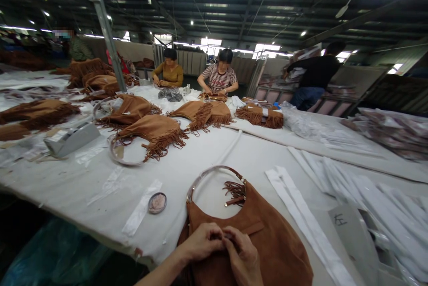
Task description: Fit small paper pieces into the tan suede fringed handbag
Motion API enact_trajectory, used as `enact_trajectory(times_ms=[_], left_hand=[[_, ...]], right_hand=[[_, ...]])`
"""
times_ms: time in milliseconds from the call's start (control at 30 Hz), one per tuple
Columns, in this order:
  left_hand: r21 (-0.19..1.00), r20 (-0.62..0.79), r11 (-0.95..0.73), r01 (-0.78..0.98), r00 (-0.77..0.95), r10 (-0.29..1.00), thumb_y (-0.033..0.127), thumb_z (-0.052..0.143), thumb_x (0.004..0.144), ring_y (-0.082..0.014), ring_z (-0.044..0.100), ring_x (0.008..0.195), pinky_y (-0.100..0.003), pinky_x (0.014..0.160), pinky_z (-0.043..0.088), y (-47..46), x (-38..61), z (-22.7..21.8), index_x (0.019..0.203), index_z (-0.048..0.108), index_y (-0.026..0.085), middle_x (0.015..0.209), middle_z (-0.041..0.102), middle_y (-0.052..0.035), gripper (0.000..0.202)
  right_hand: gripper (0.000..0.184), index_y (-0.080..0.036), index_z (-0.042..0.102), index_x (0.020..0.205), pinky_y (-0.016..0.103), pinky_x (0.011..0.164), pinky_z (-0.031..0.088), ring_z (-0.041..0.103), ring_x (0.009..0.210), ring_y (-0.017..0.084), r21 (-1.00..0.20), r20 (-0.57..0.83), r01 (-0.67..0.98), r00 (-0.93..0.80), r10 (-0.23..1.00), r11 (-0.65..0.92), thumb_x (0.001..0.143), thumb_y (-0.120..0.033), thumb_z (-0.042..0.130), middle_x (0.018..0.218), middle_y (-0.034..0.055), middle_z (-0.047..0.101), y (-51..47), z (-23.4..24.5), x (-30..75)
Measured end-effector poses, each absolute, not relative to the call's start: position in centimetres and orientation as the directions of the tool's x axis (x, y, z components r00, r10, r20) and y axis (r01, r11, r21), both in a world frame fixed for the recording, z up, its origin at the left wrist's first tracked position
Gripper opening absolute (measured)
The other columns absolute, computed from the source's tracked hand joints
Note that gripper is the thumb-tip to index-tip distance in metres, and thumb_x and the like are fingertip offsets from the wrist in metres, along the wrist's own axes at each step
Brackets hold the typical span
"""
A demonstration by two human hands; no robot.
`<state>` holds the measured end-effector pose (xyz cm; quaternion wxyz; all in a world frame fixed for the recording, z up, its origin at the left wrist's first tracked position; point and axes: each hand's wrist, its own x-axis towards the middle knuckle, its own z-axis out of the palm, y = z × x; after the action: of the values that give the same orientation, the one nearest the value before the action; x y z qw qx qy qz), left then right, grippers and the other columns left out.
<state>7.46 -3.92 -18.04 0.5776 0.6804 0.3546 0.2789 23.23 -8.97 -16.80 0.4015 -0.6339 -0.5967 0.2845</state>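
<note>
A brown suede handbag (281, 232) lies on the white-covered table right in front of me, its round handle (214, 169) pointing away. A small fringed tassel (235, 190) shows inside the handle's ring. My left hand (204, 242) and my right hand (243, 252) meet over the bag's front, fingers curled and fingertips pinched together. Whatever lies between the fingertips is too small or too hidden to make out. Left of the bag sits a small round dish (157, 203) with pinkish contents.
Several fringed brown bags (154, 132) lie farther back. A grey tape dispenser (72, 138) stands at left, another dispenser (354, 237) at right beside white strips (310, 223). Plastic-wrapped stacks (391, 132) lie far right. Two people (219, 76) work across the table; a metal post (109, 31) rises at left.
</note>
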Motion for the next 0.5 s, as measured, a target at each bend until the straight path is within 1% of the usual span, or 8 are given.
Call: enact_trajectory(times_ms=[33, 100, 167, 233, 333, 400, 500], left_hand=[[0.986, -0.074, -0.024, 0.165, 0.561, 0.824, 0.037, 0.062, 0.073, -0.0103, 0.053, 0.065, -0.022, 0.061, 0.043, -4.0, 7.6, -18.2, 0.08, 0.069, 0.015, 0.077, 0.058, 0.0005, 0.025], [0.978, -0.185, 0.109, 0.177, 0.504, 0.844, 0.038, 0.06, 0.072, -0.0076, 0.049, 0.049, -0.02, 0.047, 0.039, -4.3, 8.1, -18.5, 0.081, 0.069, 0.014, 0.068, 0.057, 0.0014, 0.028], [0.96, -0.28, 0.227, 0.166, 0.489, 0.826, 0.038, 0.056, 0.073, -0.0073, 0.046, 0.039, -0.019, 0.039, 0.035, -4.9, 8.5, -18.6, 0.079, 0.068, 0.012, 0.055, 0.053, 0.0033, 0.029], [0.939, -0.34, 0.312, 0.143, 0.512, 0.789, 0.039, 0.051, 0.076, -0.0094, 0.049, 0.035, -0.019, 0.036, 0.034, -5.5, 8.9, -18.6, 0.08, 0.065, 0.012, 0.047, 0.05, 0.0043, 0.031], [0.911, -0.393, 0.397, 0.115, 0.534, 0.748, 0.046, 0.047, 0.078, -0.0115, 0.051, 0.033, -0.018, 0.032, 0.033, -6.2, 9.4, -18.8, 0.086, 0.059, 0.014, 0.047, 0.052, 0.0042, 0.035], [0.892, -0.426, 0.445, 0.082, 0.489, 0.761, 0.049, 0.049, 0.077, -0.0128, 0.054, 0.037, -0.019, 0.034, 0.037, -6.5, 9.8, -19.1, 0.088, 0.055, 0.014, 0.049, 0.054, 0.004, 0.037], [0.853, -0.48, 0.522, 0.003, 0.4, 0.781, 0.049, 0.055, 0.076, -0.0139, 0.06, 0.044, -0.022, 0.042, 0.045, -6.5, 10.3, -19.7, 0.084, 0.048, 0.016, 0.052, 0.057, 0.0029, 0.034]], right_hand=[[0.023, -0.025, 0.068, 0.093, 0.036, 0.08, 0.052, 0.065, 0.087, 0.025, -0.877, 0.077, 0.48, 0.166, 0.983, -0.012, 0.074, -0.037, 0.061, 0.09, 0.0049, 0.071, -8.9, -16.7, 23.2], [0.031, -0.021, 0.068, 0.094, 0.035, 0.079, 0.053, 0.066, 0.086, 0.026, -0.93, -0.02, 0.352, 0.247, 0.969, -0.109, 0.07, -0.041, 0.064, 0.09, 0.0068, 0.072, -8.6, -16.4, 23.1], [0.037, -0.018, 0.068, 0.092, 0.035, 0.078, 0.054, 0.067, 0.085, 0.027, -0.956, -0.103, 0.234, 0.301, 0.948, -0.178, 0.064, -0.042, 0.068, 0.089, 0.0082, 0.072, -8.4, -16.2, 23.0], [0.039, -0.016, 0.068, 0.089, 0.036, 0.077, 0.055, 0.067, 0.085, 0.028, -0.964, -0.156, 0.157, 0.326, 0.932, -0.216, 0.059, -0.042, 0.071, 0.087, 0.0091, 0.073, -8.2, -16.1, 22.9], [0.039, -0.015, 0.069, 0.086, 0.037, 0.076, 0.055, 0.067, 0.085, 0.029, -0.965, -0.192, 0.104, 0.336, 0.922, -0.239, 0.057, -0.041, 0.072, 0.086, 0.0098, 0.073, -8.0, -16.6, 23.1], [0.039, -0.015, 0.069, 0.087, 0.038, 0.077, 0.054, 0.067, 0.085, 0.029, -0.965, -0.19, 0.111, 0.322, 0.928, -0.236, 0.058, -0.041, 0.071, 0.087, 0.01, 0.073, -7.8, -17.0, 23.2], [0.037, -0.015, 0.068, 0.091, 0.038, 0.079, 0.052, 0.066, 0.084, 0.027, -0.965, -0.153, 0.172, 0.24, 0.959, -0.197, 0.063, -0.04, 0.069, 0.089, 0.0093, 0.072, -7.3, -17.5, 23.5]])
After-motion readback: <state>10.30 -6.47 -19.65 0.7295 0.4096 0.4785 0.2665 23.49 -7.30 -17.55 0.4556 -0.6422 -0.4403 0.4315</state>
